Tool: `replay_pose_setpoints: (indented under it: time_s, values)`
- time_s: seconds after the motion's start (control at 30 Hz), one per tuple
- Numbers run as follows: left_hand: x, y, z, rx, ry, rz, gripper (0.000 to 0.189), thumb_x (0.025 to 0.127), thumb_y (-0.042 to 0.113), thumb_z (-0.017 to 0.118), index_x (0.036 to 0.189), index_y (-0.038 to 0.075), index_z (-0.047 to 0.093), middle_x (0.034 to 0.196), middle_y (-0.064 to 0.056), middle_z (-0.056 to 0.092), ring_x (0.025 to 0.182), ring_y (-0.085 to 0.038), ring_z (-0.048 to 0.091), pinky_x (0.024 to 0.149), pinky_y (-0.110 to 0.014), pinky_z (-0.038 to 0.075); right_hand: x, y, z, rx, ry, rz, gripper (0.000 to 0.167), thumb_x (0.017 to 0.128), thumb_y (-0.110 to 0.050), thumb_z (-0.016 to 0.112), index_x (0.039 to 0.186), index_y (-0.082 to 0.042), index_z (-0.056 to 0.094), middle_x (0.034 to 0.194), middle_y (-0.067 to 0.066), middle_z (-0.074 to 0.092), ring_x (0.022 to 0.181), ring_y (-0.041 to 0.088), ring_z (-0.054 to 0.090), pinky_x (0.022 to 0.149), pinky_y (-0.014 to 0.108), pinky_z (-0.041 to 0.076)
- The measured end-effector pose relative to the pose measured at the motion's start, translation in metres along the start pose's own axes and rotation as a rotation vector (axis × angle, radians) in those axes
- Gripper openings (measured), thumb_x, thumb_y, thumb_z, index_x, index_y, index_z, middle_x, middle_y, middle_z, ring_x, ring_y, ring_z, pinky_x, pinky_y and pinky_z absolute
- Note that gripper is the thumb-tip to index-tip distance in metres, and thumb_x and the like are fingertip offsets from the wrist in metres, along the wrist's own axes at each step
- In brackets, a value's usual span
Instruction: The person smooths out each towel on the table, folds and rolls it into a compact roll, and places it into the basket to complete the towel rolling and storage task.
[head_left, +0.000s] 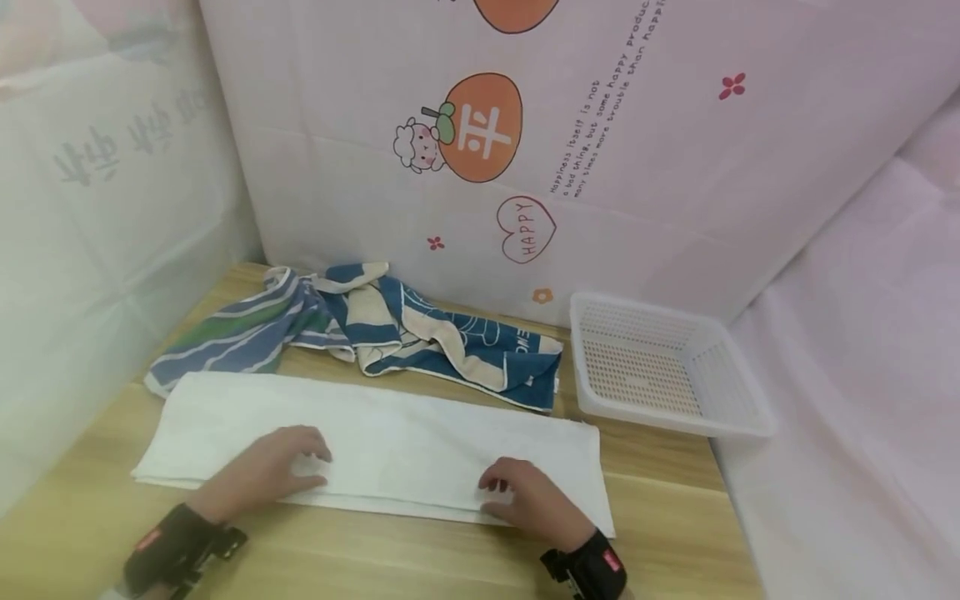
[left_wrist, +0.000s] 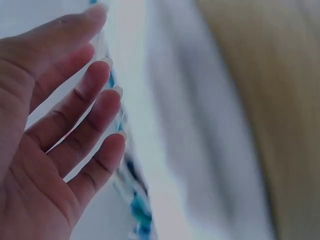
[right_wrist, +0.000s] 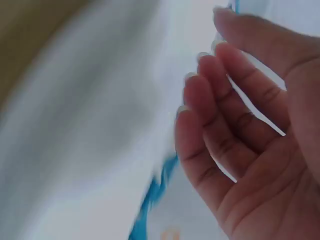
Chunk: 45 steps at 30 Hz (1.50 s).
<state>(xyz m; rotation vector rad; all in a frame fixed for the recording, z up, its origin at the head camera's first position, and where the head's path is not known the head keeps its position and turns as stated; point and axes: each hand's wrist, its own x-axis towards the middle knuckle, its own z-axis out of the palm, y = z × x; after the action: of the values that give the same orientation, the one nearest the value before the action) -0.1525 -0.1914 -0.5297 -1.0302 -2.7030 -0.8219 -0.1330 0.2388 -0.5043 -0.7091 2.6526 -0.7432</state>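
A white cloth [head_left: 405,442], folded into a long strip, lies across the wooden table. Over its left half is my left hand [head_left: 266,468], fingers loosely bent and thumb apart. My right hand [head_left: 534,500] is above the near edge at the right, likewise loosely bent. Both wrist views show nothing between the fingers of the left hand [left_wrist: 65,120] or the right hand [right_wrist: 250,125]. In those views the white cloth [left_wrist: 185,125] appears blurred beside the fingertips. Whether any fingertip touches it, I cannot tell.
Behind the cloth lie a crumpled striped towel [head_left: 240,333] and a blue-and-beige towel [head_left: 450,333]. A white plastic basket [head_left: 727,375] stands at the back right of the wooden table [head_left: 360,554]. Printed sheets [head_left: 637,167] hang around the back and sides.
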Motion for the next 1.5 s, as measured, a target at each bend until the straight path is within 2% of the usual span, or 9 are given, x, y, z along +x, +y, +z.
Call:
replay_pose_setpoints:
  time_s: [0.07, 0.13, 0.5, 0.87, 1.03, 1.17, 1.3, 1.4, 1.5]
  values:
    - [0.007, 0.011, 0.011, -0.047, -0.104, -0.016, 0.019, 0.081, 0.025, 0.083, 0.097, 0.024, 0.071, 0.097, 0.014, 0.065, 0.091, -0.010, 0.064, 0.083, -0.038, 0.057, 0.009, -0.007, 0.009, 0.000, -0.069, -0.002, 0.017, 0.087, -0.020, 0.081, 0.102, -0.020, 0.073, 0.091, -0.015, 0.063, 0.084, 0.000, 0.056, 0.078, 0.024, 0.053]
    - [0.010, 0.017, 0.019, -0.070, -0.136, -0.002, 0.016, 0.082, 0.022, 0.082, 0.094, 0.023, 0.071, 0.096, 0.013, 0.064, 0.089, -0.009, 0.062, 0.082, -0.036, 0.056, 0.014, -0.011, 0.016, -0.021, -0.092, 0.015, 0.015, 0.087, -0.017, 0.080, 0.100, -0.020, 0.074, 0.089, -0.016, 0.063, 0.082, -0.001, 0.055, 0.079, 0.024, 0.053]
    - [0.014, 0.020, 0.025, -0.062, -0.042, 0.127, 0.024, 0.076, 0.009, 0.081, 0.085, 0.025, 0.065, 0.087, 0.016, 0.057, 0.079, -0.002, 0.054, 0.070, -0.027, 0.052, 0.017, -0.016, 0.022, -0.131, -0.060, 0.013, 0.007, 0.089, -0.011, 0.074, 0.091, -0.018, 0.075, 0.081, -0.014, 0.064, 0.075, -0.001, 0.053, 0.074, 0.022, 0.053]
    - [0.002, 0.028, 0.025, -0.117, -0.106, 0.053, 0.021, 0.080, 0.017, 0.081, 0.086, 0.027, 0.063, 0.086, 0.020, 0.057, 0.080, 0.001, 0.053, 0.071, -0.027, 0.052, 0.011, -0.025, 0.018, -0.128, -0.097, 0.046, 0.009, 0.089, -0.009, 0.072, 0.088, -0.017, 0.073, 0.079, -0.013, 0.063, 0.074, -0.001, 0.053, 0.071, 0.022, 0.052]
    - [-0.002, 0.017, 0.016, -0.022, 0.038, -0.002, 0.017, 0.084, 0.019, 0.080, 0.095, 0.021, 0.067, 0.098, 0.008, 0.066, 0.093, -0.015, 0.063, 0.084, -0.042, 0.056, 0.008, -0.020, 0.019, -0.045, -0.111, 0.045, 0.005, 0.093, -0.014, 0.070, 0.094, -0.019, 0.073, 0.084, -0.015, 0.063, 0.077, -0.001, 0.054, 0.074, 0.022, 0.052]
    - [-0.005, -0.019, -0.003, 0.193, 0.231, -0.096, 0.031, 0.078, 0.012, 0.079, 0.105, 0.000, 0.068, 0.109, -0.025, 0.066, 0.104, -0.045, 0.062, 0.091, -0.062, 0.050, 0.004, -0.001, 0.001, -0.026, 0.047, 0.051, 0.018, 0.098, -0.019, 0.066, 0.113, -0.012, 0.072, 0.103, -0.006, 0.067, 0.096, 0.009, 0.062, 0.088, 0.034, 0.055]
    - [-0.020, -0.052, -0.024, 0.282, 0.272, -0.367, 0.043, 0.081, 0.011, 0.072, 0.112, -0.016, 0.058, 0.107, -0.043, 0.057, 0.103, -0.061, 0.054, 0.087, -0.072, 0.045, -0.002, 0.028, -0.015, -0.166, 0.249, 0.111, 0.035, 0.095, -0.016, 0.071, 0.127, -0.002, 0.066, 0.126, 0.016, 0.063, 0.119, 0.032, 0.059, 0.103, 0.051, 0.049]
    - [-0.034, -0.064, -0.036, 0.227, 0.234, -0.605, 0.048, 0.089, 0.011, 0.065, 0.118, -0.023, 0.048, 0.109, -0.050, 0.049, 0.101, -0.067, 0.048, 0.083, -0.076, 0.042, -0.004, 0.045, -0.015, -0.205, 0.245, 0.176, 0.045, 0.093, -0.015, 0.074, 0.133, 0.000, 0.062, 0.137, 0.027, 0.056, 0.129, 0.043, 0.052, 0.108, 0.057, 0.044]
    - [-0.043, -0.071, -0.045, 0.189, 0.218, -0.732, 0.055, 0.092, 0.014, 0.061, 0.121, -0.028, 0.041, 0.110, -0.055, 0.044, 0.099, -0.071, 0.045, 0.081, -0.077, 0.040, -0.002, 0.054, -0.008, -0.192, 0.168, 0.223, 0.053, 0.094, -0.020, 0.073, 0.140, 0.000, 0.056, 0.146, 0.031, 0.048, 0.138, 0.047, 0.044, 0.112, 0.060, 0.038]
